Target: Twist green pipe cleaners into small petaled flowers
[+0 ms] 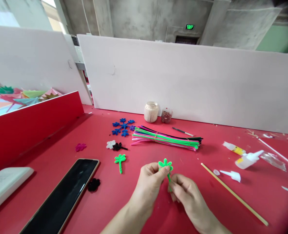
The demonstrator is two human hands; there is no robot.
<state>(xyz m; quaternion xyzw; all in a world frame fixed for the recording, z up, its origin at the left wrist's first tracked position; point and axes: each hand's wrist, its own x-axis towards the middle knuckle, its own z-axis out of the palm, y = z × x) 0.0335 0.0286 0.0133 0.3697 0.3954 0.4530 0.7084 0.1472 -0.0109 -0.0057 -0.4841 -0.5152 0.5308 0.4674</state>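
Observation:
A bright green pipe-cleaner flower (165,162) is held between both hands above the red table. My left hand (150,180) pinches it at the petals, thumb over the flower's lower edge. Lower down, my right hand (186,191) has its fingertips closed on the green stem, whose end is partly hidden. To the left lies a second green pipe-cleaner flower (120,160) with a twisted stem. Behind the hands rests a banded bundle of pipe cleaners (168,139) in green, pink, black and other colours.
Left: a blue flower cluster (123,127), white flower (110,144), magenta flower (81,147), phone (63,195) and white box (7,185). Right: a wooden stick (233,193) and glue bottles (248,160). Jars (151,112) stand before a white partition (182,78).

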